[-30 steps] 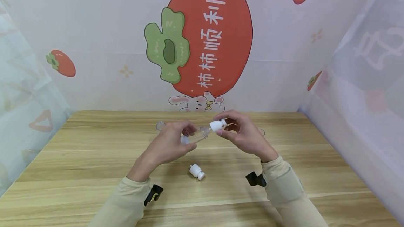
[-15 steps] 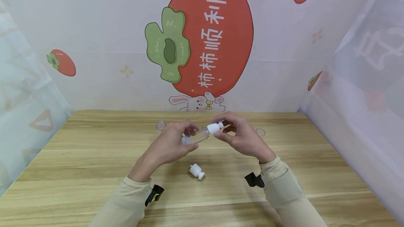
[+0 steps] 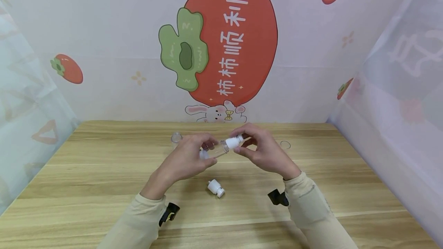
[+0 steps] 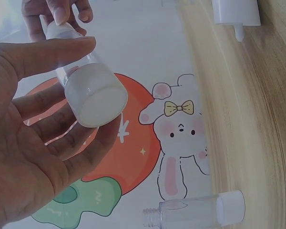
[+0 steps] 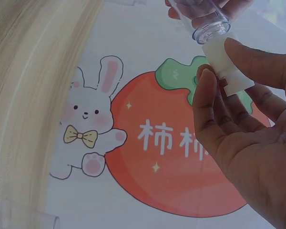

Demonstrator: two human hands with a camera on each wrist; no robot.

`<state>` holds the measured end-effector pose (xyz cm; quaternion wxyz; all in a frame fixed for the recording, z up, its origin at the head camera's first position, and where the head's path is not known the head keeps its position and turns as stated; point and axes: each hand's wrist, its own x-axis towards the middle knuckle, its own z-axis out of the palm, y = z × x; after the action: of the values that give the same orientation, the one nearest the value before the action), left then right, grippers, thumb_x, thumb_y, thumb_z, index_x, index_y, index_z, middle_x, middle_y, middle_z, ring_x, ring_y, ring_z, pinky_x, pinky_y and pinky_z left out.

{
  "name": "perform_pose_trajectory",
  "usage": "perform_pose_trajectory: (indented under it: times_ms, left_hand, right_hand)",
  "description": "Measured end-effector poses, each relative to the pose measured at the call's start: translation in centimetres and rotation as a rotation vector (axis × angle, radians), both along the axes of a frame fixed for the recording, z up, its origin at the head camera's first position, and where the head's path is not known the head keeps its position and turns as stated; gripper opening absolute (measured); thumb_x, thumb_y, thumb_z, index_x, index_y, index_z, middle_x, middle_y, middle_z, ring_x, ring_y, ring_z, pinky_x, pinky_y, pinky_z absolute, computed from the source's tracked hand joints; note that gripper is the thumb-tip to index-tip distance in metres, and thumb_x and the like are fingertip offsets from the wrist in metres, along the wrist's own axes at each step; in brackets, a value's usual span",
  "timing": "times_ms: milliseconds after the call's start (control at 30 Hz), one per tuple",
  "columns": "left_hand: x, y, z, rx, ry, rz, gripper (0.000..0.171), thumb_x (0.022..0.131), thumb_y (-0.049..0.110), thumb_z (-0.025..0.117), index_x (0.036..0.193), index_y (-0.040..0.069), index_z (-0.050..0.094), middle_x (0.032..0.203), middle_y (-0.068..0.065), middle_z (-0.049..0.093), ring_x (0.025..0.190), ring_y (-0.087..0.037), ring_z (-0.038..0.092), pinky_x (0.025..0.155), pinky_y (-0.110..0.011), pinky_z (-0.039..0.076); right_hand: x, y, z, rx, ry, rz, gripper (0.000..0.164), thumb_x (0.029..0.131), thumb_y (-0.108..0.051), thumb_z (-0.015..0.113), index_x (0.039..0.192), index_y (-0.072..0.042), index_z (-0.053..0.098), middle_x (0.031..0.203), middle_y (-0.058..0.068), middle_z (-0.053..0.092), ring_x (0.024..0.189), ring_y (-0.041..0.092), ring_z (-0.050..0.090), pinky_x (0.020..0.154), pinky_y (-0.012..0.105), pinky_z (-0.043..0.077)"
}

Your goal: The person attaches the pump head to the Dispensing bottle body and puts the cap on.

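Note:
My left hand [image 3: 188, 155] grips a clear bottle [image 3: 218, 150] with a white base [image 4: 97, 95], tilted so its neck points up and right. From the other side my right hand [image 3: 264, 149] pinches a white pump head [image 5: 226, 62] between thumb and fingers. The pump head sits at the bottle's mouth, in line with it; in the right wrist view part of the threaded neck shows just beyond its collar. How far it is screwed on I cannot tell. Both hands are raised above the table.
A second white pump head [image 3: 216, 188] lies on the wooden table [image 3: 104, 187] in front of the hands. Another clear bottle [image 4: 195, 212] stands behind the left hand. A clear round-rimmed piece [image 3: 285, 145] is near the right hand, mostly hidden. A printed cloth backdrop [image 3: 117, 87] rises behind.
My right hand has moved slightly left and down, bringing the pump head from just off the bottle's mouth onto its neck. My left hand has barely moved.

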<state>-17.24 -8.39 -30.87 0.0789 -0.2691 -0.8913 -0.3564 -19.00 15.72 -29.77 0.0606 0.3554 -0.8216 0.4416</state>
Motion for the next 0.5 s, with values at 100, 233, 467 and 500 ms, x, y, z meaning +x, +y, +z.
perform_pose_trajectory:
  times_ms: [100,233,467,500]
  left_hand:
    - [0.01,-0.01,-0.03,-0.005,0.001,-0.004,0.034,0.079,0.006,0.086,0.11,0.007,0.072,0.097,0.0,0.069,0.09,-0.018,0.064,0.08,-0.036,0.054]
    - [0.02,-0.04,-0.04,-0.012,0.012,-0.012,0.035,0.079,0.006,0.086,0.111,0.006,0.072,0.099,-0.001,0.07,0.089,-0.018,0.064,0.08,-0.036,0.054]
    - [0.05,-0.03,-0.01,-0.02,0.028,-0.009,0.035,0.079,0.005,0.086,0.111,0.006,0.072,0.1,-0.002,0.071,0.091,-0.021,0.065,0.081,-0.037,0.054]
    - [0.06,-0.02,0.0,-0.022,0.031,-0.007,0.035,0.079,0.005,0.086,0.111,0.006,0.072,0.1,-0.002,0.07,0.09,-0.022,0.065,0.081,-0.037,0.054]
  right_hand:
    - [-0.02,0.01,-0.03,0.009,0.017,0.002,0.034,0.086,0.005,0.077,0.117,-0.006,0.069,0.112,0.004,0.065,0.094,0.025,0.065,0.081,0.035,0.058]
    - [-0.05,-0.01,-0.08,0.027,0.033,-0.005,0.035,0.086,0.004,0.078,0.117,-0.007,0.069,0.113,0.004,0.066,0.094,0.025,0.065,0.08,0.034,0.058]
    - [-0.04,-0.08,-0.15,0.036,0.023,-0.021,0.033,0.086,0.001,0.078,0.117,-0.008,0.07,0.111,0.002,0.066,0.092,0.024,0.064,0.078,0.034,0.058]
    - [-0.02,-0.1,-0.13,0.036,0.018,-0.024,0.032,0.087,0.001,0.078,0.117,-0.008,0.07,0.11,0.002,0.066,0.091,0.024,0.064,0.077,0.034,0.058]
